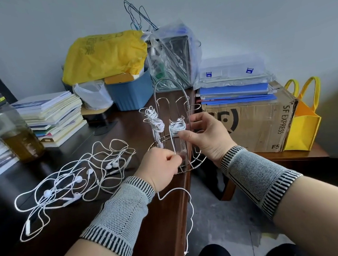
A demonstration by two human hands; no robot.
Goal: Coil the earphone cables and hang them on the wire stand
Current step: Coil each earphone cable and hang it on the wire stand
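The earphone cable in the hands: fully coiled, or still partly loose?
Partly loose. The right hand holds a coiled bundle at the wire stand, while the left hand pinches cable trailing off the table edge.

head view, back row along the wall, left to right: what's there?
Water bottle → stack of books → yellow plastic bag → clear plastic bag → blue folders on the cardboard box → yellow tote bag.

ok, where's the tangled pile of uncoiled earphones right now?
In the head view, the tangled earphones lie on the dark wooden desk, left of the left hand and wire stand.
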